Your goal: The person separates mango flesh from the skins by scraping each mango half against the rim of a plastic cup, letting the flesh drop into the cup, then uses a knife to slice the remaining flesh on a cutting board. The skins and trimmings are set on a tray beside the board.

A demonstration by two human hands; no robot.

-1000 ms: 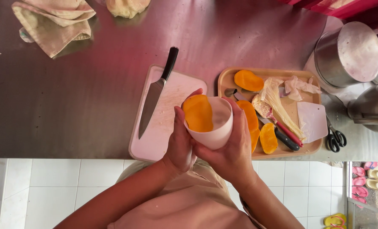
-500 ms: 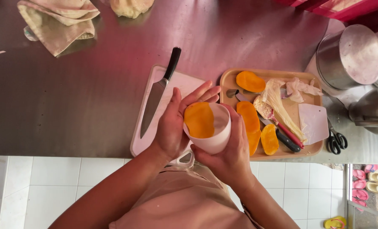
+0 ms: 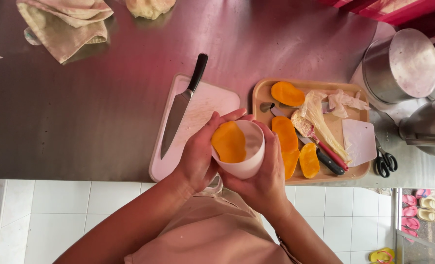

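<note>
I see both hands joined on a white cup [image 3: 246, 164] at the near edge of the steel counter [image 3: 80, 122], above the apron. The left hand [image 3: 198, 156] wraps the cup's left side, fingers curled over the rim and touching an orange mango slice [image 3: 228, 142] that lies inside, against the left wall. The right hand [image 3: 266, 176] cradles the cup from the right and beneath, fingers closed around it. Just left of the hands I note a pale pink cutting board [image 3: 198, 112] with a chef's knife [image 3: 180, 110] lying on it, black handle pointing far. Just right sits a tan tray [image 3: 261, 93] holding further mango pieces [image 3: 286, 134], strips of peel [image 3: 320, 117], a red-handled peeler [image 3: 325, 149] and a white scraper [image 3: 359, 142]. Black-handled scissors [image 3: 386, 161] lie beside the tray's right edge. Steel pots [image 3: 400, 66] stand at far right; a crumpled cloth [image 3: 63, 22] lies at far left.
</note>
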